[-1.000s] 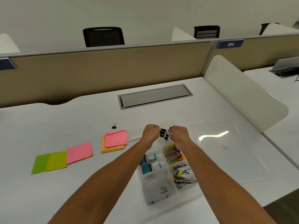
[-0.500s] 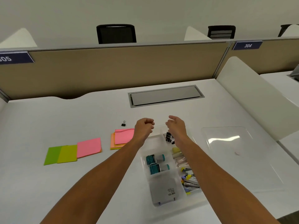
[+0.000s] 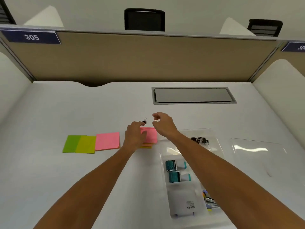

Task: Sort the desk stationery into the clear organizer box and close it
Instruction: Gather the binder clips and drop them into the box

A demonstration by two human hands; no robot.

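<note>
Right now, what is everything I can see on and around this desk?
loose binder clip: one, black, on desk beyond the pink pad
sticky note pads: several, green, yellow-green, pink, orange; left of the box
organizer box: one, clear, open, right of centre
binder clips in box: a cluster, black, far compartment
correction tapes: two, teal and white, in box
box lid: one, clear, flat right of box
cable hatch: one, grey, far desk
chairs: two, black, behind divider
hands: left hand over the pink pad by the clip; right hand open above the desk

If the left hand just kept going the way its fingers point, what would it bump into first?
Most likely the small black binder clip on the desk: the left hand points at it, fingertips nearly touching. Depth is hard to judge from one view.
</note>
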